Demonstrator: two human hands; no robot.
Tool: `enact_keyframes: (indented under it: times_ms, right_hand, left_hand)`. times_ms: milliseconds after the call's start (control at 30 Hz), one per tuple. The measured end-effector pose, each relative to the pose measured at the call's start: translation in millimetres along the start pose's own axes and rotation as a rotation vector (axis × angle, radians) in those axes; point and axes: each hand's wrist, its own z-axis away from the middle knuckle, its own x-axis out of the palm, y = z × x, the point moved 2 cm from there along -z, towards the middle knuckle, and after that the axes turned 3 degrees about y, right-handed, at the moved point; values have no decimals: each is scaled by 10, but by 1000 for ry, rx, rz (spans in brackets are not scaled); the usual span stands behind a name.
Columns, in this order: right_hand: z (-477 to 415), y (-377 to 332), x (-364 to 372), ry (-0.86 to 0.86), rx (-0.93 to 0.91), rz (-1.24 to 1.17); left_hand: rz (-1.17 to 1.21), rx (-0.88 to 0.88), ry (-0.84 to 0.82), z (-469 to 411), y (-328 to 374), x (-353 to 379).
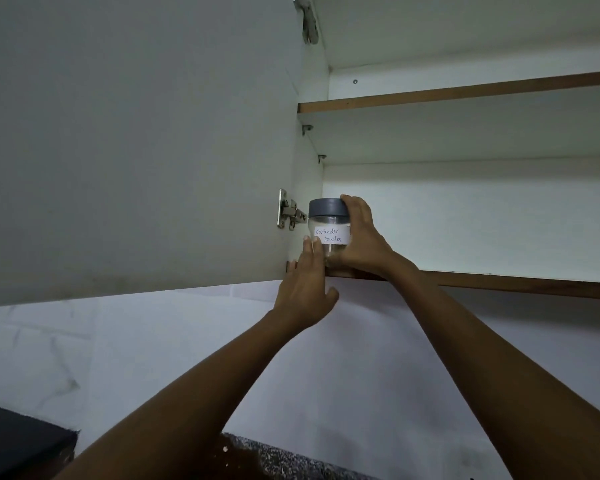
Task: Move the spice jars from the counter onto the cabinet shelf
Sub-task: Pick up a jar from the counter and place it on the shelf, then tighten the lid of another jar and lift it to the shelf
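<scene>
A clear spice jar [327, 221] with a grey lid and a white handwritten label reading "Coriander Powder" stands at the far left of the lower cabinet shelf [499, 280], close to the cabinet's side wall. My right hand [361, 240] wraps around its right side, fingers reaching up to the lid. My left hand [307, 285] is flat with fingers apart, its fingertips touching the jar's lower left side and the shelf's front edge. The jar's base is hidden behind my hands.
The open cabinet door [136, 143] fills the left, with hinges [289, 213] next to the jar. An upper shelf [465, 95] sits above. Below are a white wall, a speckled counter [284, 459] and a dark object [18, 441] at lower left.
</scene>
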Motion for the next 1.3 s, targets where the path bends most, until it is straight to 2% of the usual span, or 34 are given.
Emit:
enact_keyframes:
  times_ms: [267,400,533,633,733,833,967,1167,1300]
  right_hand:
    - [-71,42,227,30,101,-89]
    - [-16,-14,187,-42,140,-99]
    - [273,-235,134,131,231,-25]
    - [645,-464,80,243,204,78]
    - [1027,-703,-11,258,221,-29]
    - [1466,-920,-153,265,270,-123]
    - [2232,-1176,-381,179,323,-71]
    - [3478,-1492,-726,-90,539,-72]
    - [4244,-1568,-859,-260,602,-84]
  left_hand:
    - [-77,-19,-87,4,-72,-5]
    - [-72,-11,-129,40,-60,-175]
    - [8,55,-4,234,4,-385]
    - [57,154,85,482,148,-519]
    - [160,206,167,749,300,-687]
    - [265,215,170,1080,417,-789]
    - [369,247,81,1660,541,-772]
    - [430,412,-172,2762,869,-593]
    - [451,476,-306,3439,1108,-450]
